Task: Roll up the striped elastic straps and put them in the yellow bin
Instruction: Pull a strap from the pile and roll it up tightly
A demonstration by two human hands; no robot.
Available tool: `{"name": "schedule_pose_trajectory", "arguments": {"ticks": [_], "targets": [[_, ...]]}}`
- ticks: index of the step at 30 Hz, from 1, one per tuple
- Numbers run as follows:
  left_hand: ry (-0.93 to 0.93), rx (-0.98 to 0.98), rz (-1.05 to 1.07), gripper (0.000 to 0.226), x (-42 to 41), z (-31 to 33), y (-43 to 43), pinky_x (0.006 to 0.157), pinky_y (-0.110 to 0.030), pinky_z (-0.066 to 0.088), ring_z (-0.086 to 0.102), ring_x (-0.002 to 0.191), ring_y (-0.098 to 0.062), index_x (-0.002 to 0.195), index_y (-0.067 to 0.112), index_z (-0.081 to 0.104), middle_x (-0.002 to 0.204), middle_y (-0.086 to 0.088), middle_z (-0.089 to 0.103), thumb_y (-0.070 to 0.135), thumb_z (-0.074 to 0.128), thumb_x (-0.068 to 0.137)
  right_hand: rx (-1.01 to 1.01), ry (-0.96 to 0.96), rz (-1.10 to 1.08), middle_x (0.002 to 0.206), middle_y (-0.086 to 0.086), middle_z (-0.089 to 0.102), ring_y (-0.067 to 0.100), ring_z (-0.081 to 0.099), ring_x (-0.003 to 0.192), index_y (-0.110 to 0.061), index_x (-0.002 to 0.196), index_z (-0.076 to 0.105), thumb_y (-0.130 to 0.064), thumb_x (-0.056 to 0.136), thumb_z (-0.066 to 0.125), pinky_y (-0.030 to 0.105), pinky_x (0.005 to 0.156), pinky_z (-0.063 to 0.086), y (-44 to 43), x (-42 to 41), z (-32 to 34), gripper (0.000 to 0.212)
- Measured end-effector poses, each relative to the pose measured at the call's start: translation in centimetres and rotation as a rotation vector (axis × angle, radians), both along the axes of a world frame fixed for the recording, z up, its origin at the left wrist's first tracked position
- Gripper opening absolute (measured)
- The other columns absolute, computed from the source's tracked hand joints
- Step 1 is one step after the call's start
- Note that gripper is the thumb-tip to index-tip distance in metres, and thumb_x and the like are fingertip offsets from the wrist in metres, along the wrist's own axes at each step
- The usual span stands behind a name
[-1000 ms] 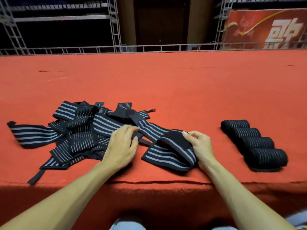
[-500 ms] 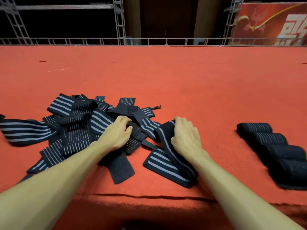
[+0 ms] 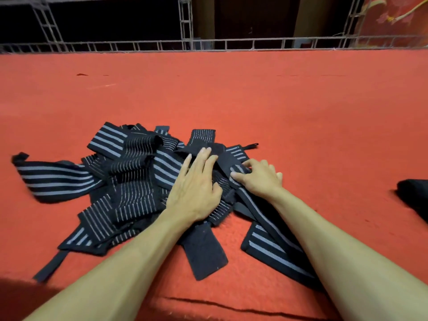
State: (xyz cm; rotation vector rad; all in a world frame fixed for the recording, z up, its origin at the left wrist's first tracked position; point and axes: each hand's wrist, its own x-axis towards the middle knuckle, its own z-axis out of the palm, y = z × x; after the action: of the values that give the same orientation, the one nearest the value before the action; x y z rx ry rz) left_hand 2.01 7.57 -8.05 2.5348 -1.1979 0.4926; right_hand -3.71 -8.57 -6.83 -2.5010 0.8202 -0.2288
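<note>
A loose pile of black elastic straps with grey stripes (image 3: 129,179) lies on the red carpeted surface (image 3: 254,100), left of centre. My left hand (image 3: 196,184) rests flat on the right part of the pile, fingers straight. My right hand (image 3: 259,177) sits just right of it, fingers curled, pinching one striped strap (image 3: 273,246) that runs back under my right forearm towards the near edge. No yellow bin is in view.
A dark rolled strap (image 3: 414,195) shows at the right edge, cut off by the frame. A metal truss rail (image 3: 208,44) runs along the far edge of the carpet, with a red banner (image 3: 393,19) behind it. The carpet's near edge drops off below my forearms.
Both hands moved forward and together onto the pile. My left hand went from gripping straps to lying flat. The view swung left, so the rolled straps slid mostly out of frame.
</note>
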Motion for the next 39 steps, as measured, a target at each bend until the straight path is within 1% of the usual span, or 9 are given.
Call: {"name": "schedule_pose_trajectory", "arguments": {"ticks": [6, 10, 19, 21, 24, 27, 30, 35, 39], "targets": [[0.248, 0.136, 0.038, 0.068, 0.6, 0.1, -0.6, 0.122, -0.033, 0.000, 0.030, 0.141, -0.006, 0.153, 0.014, 0.010, 0.154, 0.002, 0.035, 0.036, 0.035, 0.093, 0.243, -0.308, 0.039, 0.098, -0.008, 0.067, 0.024, 0.057, 0.107, -0.029, 0.089, 0.059, -0.041, 0.094, 0.055, 0.040, 0.099, 0.036, -0.8, -0.6, -0.9, 0.013], [0.247, 0.125, 0.055, 0.063, 0.7, 0.2, -0.5, 0.122, -0.033, 0.003, 0.032, 0.140, -0.008, 0.151, 0.012, 0.020, 0.153, 0.001, 0.037, 0.036, 0.034, 0.094, 0.702, -0.666, 0.023, 0.074, -0.001, 0.067, 0.015, 0.062, 0.067, -0.016, 0.083, 0.062, -0.011, 0.094, 0.059, 0.036, 0.071, 0.052, -0.9, -2.0, -0.4, 0.013], [0.208, 0.051, 0.025, 0.038, -0.2, 0.2, 0.0, 0.120, -0.038, 0.010, 0.050, 0.120, -0.010, 0.105, 0.024, 0.055, 0.115, 0.008, 0.061, 0.037, 0.019, 0.102, 0.998, -0.951, -0.177, 0.071, 0.004, 0.067, 0.016, 0.061, 0.063, -0.009, 0.081, 0.064, -0.002, 0.089, 0.063, 0.031, 0.065, 0.052, -0.4, -4.2, 0.5, 0.011], [0.207, 0.119, 0.038, 0.041, -0.6, 0.4, 0.1, 0.121, -0.041, 0.004, 0.043, 0.128, -0.008, 0.112, 0.024, 0.056, 0.125, 0.009, 0.057, 0.038, 0.018, 0.102, 1.076, -1.039, -0.234, 0.072, 0.003, 0.065, 0.015, 0.059, 0.063, -0.011, 0.081, 0.060, -0.004, 0.091, 0.061, 0.030, 0.064, 0.050, -0.5, -5.8, 1.8, 0.012], [0.273, 0.097, 0.010, 0.045, -1.9, 1.3, -0.4, 0.121, -0.043, -0.002, 0.030, 0.139, -0.009, 0.131, 0.021, 0.051, 0.142, 0.006, 0.046, 0.036, 0.019, 0.105, 1.045, -1.114, -0.285, 0.080, 0.002, 0.065, 0.016, 0.060, 0.071, -0.012, 0.087, 0.062, -0.012, 0.091, 0.064, 0.034, 0.072, 0.052, -1.3, -8.6, 4.9, 0.004], [0.804, -0.309, -0.305, 0.052, -5.6, 4.4, -1.5, 0.116, -0.035, 0.027, 0.046, 0.131, -0.014, 0.126, 0.018, 0.056, 0.134, 0.003, 0.056, 0.054, 0.030, 0.100, 0.925, -1.134, -0.228, 0.087, 0.004, 0.067, 0.018, 0.060, 0.079, -0.012, 0.088, 0.065, -0.015, 0.087, 0.071, 0.036, 0.076, 0.050, -1.5, -10.7, 8.3, 0.007], [1.228, -0.409, -0.562, 0.060, -10.0, 9.1, -2.8, 0.108, -0.036, 0.040, 0.059, 0.120, -0.015, 0.122, 0.023, 0.062, 0.124, 0.004, 0.066, 0.069, 0.052, 0.084, 0.846, -1.196, -0.176, 0.092, 0.009, 0.069, 0.018, 0.064, 0.079, -0.009, 0.090, 0.067, -0.012, 0.083, 0.075, 0.038, 0.082, 0.054, -0.5, -13.0, 12.2, 0.011], [0.959, -0.459, -0.625, 0.037, -15.0, 13.9, -2.5, 0.090, -0.023, 0.051, 0.065, 0.106, -0.009, 0.122, 0.016, 0.059, 0.114, 0.004, 0.070, 0.013, 0.071, 0.087, 0.790, -1.288, -0.136, 0.093, 0.011, 0.073, 0.021, 0.069, 0.082, -0.009, 0.089, 0.068, -0.014, 0.082, 0.077, 0.041, 0.085, 0.058, 0.6, -16.7, 18.5, 0.013], [0.920, -0.450, -0.619, 0.022, -17.6, 14.8, -1.3, 0.075, -0.019, 0.052, 0.068, 0.098, -0.010, 0.112, 0.019, 0.067, 0.101, 0.007, 0.073, 0.014, 0.065, 0.091, 0.844, -1.354, -0.190, 0.097, 0.012, 0.074, 0.027, 0.072, 0.092, -0.009, 0.095, 0.068, -0.019, 0.080, 0.079, 0.046, 0.084, 0.058, 1.0, -19.4, 22.5, 0.021]]}}
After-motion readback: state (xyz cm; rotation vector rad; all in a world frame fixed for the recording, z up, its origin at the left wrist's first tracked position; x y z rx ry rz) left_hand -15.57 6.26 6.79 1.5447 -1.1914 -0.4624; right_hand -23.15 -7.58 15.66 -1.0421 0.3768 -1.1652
